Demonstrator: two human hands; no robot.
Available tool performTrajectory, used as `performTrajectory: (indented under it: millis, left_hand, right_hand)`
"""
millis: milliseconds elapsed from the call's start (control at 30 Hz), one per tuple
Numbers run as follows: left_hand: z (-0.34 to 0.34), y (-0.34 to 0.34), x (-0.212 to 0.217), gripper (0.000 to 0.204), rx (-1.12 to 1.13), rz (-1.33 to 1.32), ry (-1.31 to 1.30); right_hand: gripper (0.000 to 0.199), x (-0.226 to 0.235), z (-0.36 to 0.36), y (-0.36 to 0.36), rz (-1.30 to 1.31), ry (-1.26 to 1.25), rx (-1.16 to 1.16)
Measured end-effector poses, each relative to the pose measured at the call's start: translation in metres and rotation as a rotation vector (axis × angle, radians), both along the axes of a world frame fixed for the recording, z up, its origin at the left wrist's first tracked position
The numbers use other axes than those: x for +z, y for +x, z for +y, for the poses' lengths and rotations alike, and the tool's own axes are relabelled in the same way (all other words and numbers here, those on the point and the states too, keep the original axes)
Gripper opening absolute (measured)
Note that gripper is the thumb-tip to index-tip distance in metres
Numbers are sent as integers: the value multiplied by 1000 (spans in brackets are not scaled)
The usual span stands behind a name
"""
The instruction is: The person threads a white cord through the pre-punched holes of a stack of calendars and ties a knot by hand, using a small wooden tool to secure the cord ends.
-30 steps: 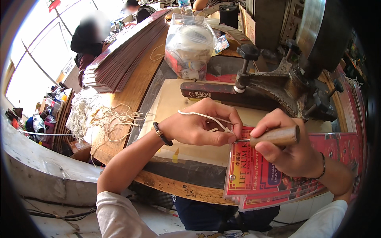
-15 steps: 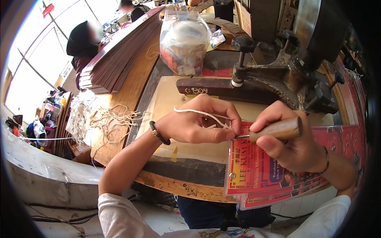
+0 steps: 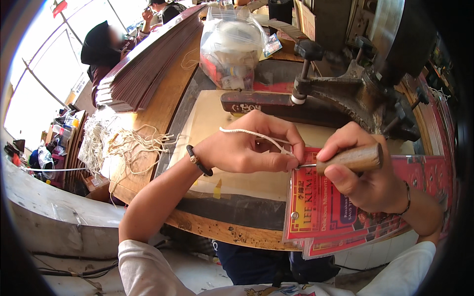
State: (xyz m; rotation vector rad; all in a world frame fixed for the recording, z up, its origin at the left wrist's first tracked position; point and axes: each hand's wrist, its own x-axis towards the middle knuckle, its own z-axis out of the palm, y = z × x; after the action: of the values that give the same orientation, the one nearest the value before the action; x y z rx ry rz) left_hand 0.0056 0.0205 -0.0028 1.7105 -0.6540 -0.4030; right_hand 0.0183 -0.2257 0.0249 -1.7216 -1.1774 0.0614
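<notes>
At frame centre our left hand [image 3: 247,148] pinches a white string [image 3: 256,135]; our right hand [image 3: 363,172] is clamped on a wooden-handled awl [image 3: 348,159] over red cards [image 3: 331,207]. We judge the tip could slip, jabbing fingers.

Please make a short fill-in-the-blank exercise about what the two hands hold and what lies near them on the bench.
1. The left hand pinches a white ____ near the tool's metal tip.
2. The right hand grips a tool whose handle is made of ____.
3. The stack of cards under the right hand is mostly ____ in colour.
4. On the left wrist sits a dark ____.

Missing words: string; wood; red; bracelet
</notes>
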Motion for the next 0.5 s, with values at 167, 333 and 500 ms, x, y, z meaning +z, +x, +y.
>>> performTrajectory:
  millis: [167, 333, 500]
  left_hand:
    - [0, 1, -4, 18, -36, 10, -46]
    - [-3, 1, -5, 21, -34, 69, -66]
    - [-4, 5, -15, 17, -43, 119, -140]
  right_hand:
    - [25, -2, -5, 1, -57, -125, 17]
    - [22, 2, 4, 4, -126, -56, 119]
    - [23, 1, 7, 3, -63, -88, 112]
